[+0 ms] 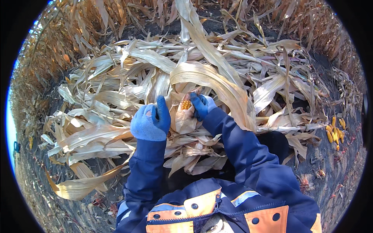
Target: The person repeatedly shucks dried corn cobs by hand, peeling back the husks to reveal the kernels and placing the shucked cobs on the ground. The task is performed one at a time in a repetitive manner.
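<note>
A partly husked ear of corn (pixel 185 105) lies in front of me, with yellow kernels showing between dry husk leaves (pixel 185 121). My right hand (pixel 201 105), in a blue coated work glove, grips the husk along the ear's right side near its tip. To the left of the ear is my left hand (pixel 151 118), gloved alike, its fingers curled and thumb raised. The glove has a small worn hole near the knuckles. The inside of that hand is hidden, so whether it holds anything cannot be told. A long dry leaf (pixel 209 76) arches over the ear.
Cut corn stalks (pixel 233 55) and dry leaves form a wide heap before me. Several bare yellow cobs (pixel 335 133) lie on the dark soil (pixel 326 163) at the right. Standing dry corn (pixel 78 26) lines the far side. A curled leaf (pixel 78 186) extends at lower left.
</note>
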`<action>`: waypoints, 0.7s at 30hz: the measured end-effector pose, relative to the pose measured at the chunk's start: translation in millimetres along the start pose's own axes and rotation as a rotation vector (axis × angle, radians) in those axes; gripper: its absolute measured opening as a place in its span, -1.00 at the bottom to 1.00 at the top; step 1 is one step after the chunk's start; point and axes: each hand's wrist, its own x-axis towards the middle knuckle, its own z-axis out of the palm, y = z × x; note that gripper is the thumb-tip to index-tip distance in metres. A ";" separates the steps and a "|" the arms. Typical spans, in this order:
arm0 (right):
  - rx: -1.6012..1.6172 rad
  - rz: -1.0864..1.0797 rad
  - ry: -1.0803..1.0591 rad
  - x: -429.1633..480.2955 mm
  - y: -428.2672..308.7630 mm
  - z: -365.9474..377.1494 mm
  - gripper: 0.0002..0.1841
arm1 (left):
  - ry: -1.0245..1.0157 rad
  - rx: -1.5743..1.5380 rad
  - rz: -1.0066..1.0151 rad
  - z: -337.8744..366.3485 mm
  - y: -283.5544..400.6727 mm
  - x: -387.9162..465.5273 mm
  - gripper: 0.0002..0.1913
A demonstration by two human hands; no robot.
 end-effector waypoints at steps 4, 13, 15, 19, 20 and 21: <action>0.168 0.080 0.044 -6.9 0.8 6.5 -0.49 | 0.010 0.067 -0.017 -24.7 11.9 4.8 -0.54; 0.095 0.144 -0.481 -25.2 -22.8 -6.8 -0.52 | -0.829 -0.699 -0.300 34.6 1.9 -12.6 -0.60; 0.081 0.137 -0.457 -28.2 -24.6 -9.5 -0.53 | -0.760 -0.953 -0.204 63.5 -9.3 -28.6 -0.59; 0.089 0.177 -0.405 -31.3 -21.4 -0.1 -0.54 | -0.797 -1.833 -0.882 80.9 -27.6 -45.8 -0.53; 0.082 0.177 -0.405 -30.6 -20.7 2.2 -0.55 | -0.828 -1.429 -0.575 77.6 -30.3 -47.0 -0.53; 0.068 0.173 -0.405 -29.9 -19.7 4.6 -0.55 | -0.798 -0.975 -0.212 75.6 -31.5 -46.8 -0.52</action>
